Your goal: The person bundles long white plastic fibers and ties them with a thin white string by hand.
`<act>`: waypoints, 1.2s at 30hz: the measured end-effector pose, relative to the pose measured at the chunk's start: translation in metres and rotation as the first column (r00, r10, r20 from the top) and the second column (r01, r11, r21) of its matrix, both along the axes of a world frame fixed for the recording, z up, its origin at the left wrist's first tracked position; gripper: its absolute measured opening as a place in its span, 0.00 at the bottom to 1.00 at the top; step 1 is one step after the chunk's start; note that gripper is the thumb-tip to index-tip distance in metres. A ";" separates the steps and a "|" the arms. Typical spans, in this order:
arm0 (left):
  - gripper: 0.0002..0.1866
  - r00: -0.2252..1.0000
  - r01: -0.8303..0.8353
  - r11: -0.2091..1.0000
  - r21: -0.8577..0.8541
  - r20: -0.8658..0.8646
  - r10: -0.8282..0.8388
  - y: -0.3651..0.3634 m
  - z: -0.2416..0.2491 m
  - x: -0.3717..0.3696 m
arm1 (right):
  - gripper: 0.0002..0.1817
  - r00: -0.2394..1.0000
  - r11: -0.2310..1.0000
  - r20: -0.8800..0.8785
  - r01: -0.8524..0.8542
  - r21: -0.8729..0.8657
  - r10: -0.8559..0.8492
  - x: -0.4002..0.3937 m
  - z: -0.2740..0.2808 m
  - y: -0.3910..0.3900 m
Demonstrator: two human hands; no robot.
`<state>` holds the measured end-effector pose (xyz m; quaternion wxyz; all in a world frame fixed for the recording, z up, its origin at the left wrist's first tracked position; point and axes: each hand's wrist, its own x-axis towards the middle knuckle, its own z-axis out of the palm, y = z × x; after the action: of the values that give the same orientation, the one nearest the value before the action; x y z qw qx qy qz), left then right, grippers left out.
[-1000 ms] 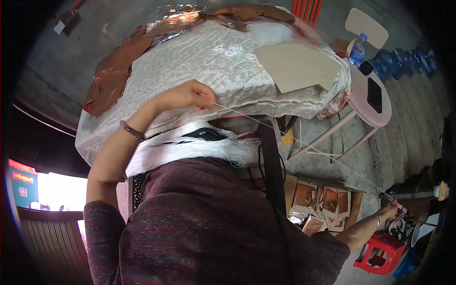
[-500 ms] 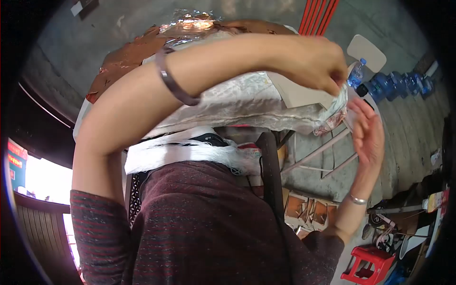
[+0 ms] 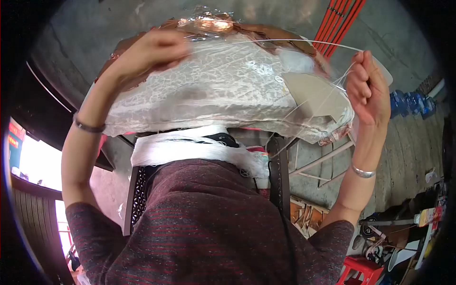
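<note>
My left hand [image 3: 164, 50], blurred by motion, is closed over the far left part of the table. A white thread [image 3: 304, 41] runs taut from it across to my right hand [image 3: 368, 88], which is raised at the right with thumb and forefinger pinched on the thread. Thinner strands hang from my right hand, down past the table's right corner. Across my lap lies a thick bundle of white thread [image 3: 185, 153], its loose ends tangled at the right.
Before me stands a table with a patterned, plastic-like cover [image 3: 190, 102]. On it lie a beige card [image 3: 316, 92], small white pieces [image 3: 260, 68], brown sheeting and shiny film [image 3: 206, 23]. Red poles [image 3: 339, 26], blue bottles [image 3: 412, 103] and a red stool [image 3: 361, 270] are beyond.
My left hand has swept left from beside my right hand, and the thread now stretches between them. My right hand has risen and its fingers have closed.
</note>
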<state>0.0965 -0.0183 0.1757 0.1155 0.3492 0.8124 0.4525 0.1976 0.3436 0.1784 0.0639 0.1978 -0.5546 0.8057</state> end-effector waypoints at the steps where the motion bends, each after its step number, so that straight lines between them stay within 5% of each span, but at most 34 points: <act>1: 0.13 0.995 -0.100 0.993 -0.064 0.024 0.101 -0.035 -0.015 -0.005 | 0.14 0.996 0.997 -0.053 -0.080 -0.019 0.079 -0.004 0.004 -0.002; 7: 0.06 0.860 -0.407 0.796 -0.448 0.107 0.500 -0.285 -0.133 -0.010 | 0.11 0.982 0.990 -0.135 -0.127 0.062 0.135 -0.018 0.026 -0.070; 9: 0.04 0.802 -0.420 0.563 -0.712 -0.001 0.598 -0.329 -0.146 0.026 | 0.11 0.955 0.974 -0.193 -0.217 0.065 0.225 -0.028 0.039 -0.086; 11: 0.03 0.928 -0.308 0.439 -0.844 -0.165 0.335 -0.452 -0.216 0.037 | 0.11 0.928 0.955 -0.225 -0.292 0.057 0.298 -0.034 0.048 -0.104; 12: 0.02 0.894 -0.338 0.272 -0.901 -0.217 0.392 -0.498 -0.241 0.054 | 0.11 0.918 0.947 -0.232 -0.317 0.054 0.321 -0.034 0.052 -0.115; 14: 0.02 0.711 -0.476 0.132 -0.870 -0.292 0.639 -0.495 -0.234 0.078 | 0.12 0.941 0.967 -0.224 -0.248 0.058 0.255 -0.031 0.059 -0.153; 15: 0.02 0.530 -0.594 0.131 -0.793 -0.264 0.806 -0.490 -0.224 0.086 | 0.13 0.946 0.972 -0.221 -0.228 0.061 0.236 -0.030 0.062 -0.170; 16: 0.04 0.572 -0.813 0.246 -0.528 -0.641 0.512 -0.531 -0.251 0.080 | 0.13 0.906 0.949 -0.295 -0.261 0.176 0.303 -0.031 0.065 -0.184; 17: 0.05 0.540 -0.781 0.577 -0.240 -0.723 0.431 -0.560 -0.265 0.053 | 0.13 0.883 0.917 -0.285 -0.304 0.258 0.372 -0.029 0.066 -0.202; 18: 0.09 0.537 -0.832 0.386 -0.399 -0.399 0.744 -0.459 -0.191 0.040 | 0.13 0.856 0.877 -0.272 -0.341 0.339 0.439 -0.027 0.066 -0.220; 19: 0.15 0.484 -0.874 0.482 -0.060 -0.205 0.851 -0.388 -0.153 0.032 | 0.13 0.839 0.823 -0.184 -0.418 0.386 0.512 -0.026 0.063 -0.236; 20: 0.22 0.500 -0.811 0.534 0.241 -0.188 0.845 -0.309 -0.112 0.037 | 0.14 0.814 0.761 -0.091 -0.488 0.428 0.573 -0.024 0.060 -0.252; 22: 0.37 0.816 -0.468 0.651 0.598 0.009 0.579 -0.217 -0.065 0.033 | 0.13 0.754 0.639 0.048 -0.587 0.496 0.655 -0.026 0.053 -0.269; 24: 0.42 0.989 -0.096 0.652 0.752 0.149 -0.026 -0.146 -0.034 0.056 | 0.14 0.759 0.617 0.042 -0.558 0.555 0.649 -0.029 0.040 -0.275; 26: 0.40 0.915 0.008 0.586 0.810 0.231 -0.331 -0.097 -0.030 0.066 | 0.12 0.932 0.703 -0.108 -0.180 0.688 0.345 -0.012 0.029 -0.270; 29: 0.30 0.925 -0.046 0.831 0.555 0.338 -0.174 -0.068 -0.050 0.076 | 0.13 0.941 0.764 -0.261 0.003 0.645 0.217 -0.034 0.008 -0.228; 30: 0.19 0.910 -0.105 0.836 0.539 0.392 -0.138 -0.063 -0.045 0.085 | 0.13 0.952 0.748 -0.279 0.095 0.657 0.124 -0.036 0.003 -0.211; 33: 0.17 0.959 -0.174 0.874 0.454 0.278 0.047 -0.076 -0.057 0.080 | 0.11 0.980 0.646 -0.180 0.086 0.758 0.080 -0.033 -0.015 -0.169; 34: 0.13 0.964 -0.171 0.871 0.460 0.260 0.052 -0.079 -0.057 0.074 | 0.10 0.953 0.634 0.186 -0.299 0.714 0.240 -0.027 -0.018 -0.161; 35: 0.13 0.962 -0.180 0.871 0.456 0.265 0.060 -0.076 -0.061 0.075 | 0.10 0.769 0.564 0.510 -0.634 0.530 0.385 -0.020 -0.024 -0.159; 36: 0.12 0.961 -0.234 0.880 0.412 0.235 0.145 -0.068 -0.067 0.073 | 0.10 0.767 0.563 0.507 -0.637 0.527 0.393 -0.014 -0.034 -0.161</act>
<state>0.1690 -0.0867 0.1091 0.0692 0.2379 0.7052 0.6643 0.1841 0.1829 0.1447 -0.3488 0.2236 -0.7243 0.5511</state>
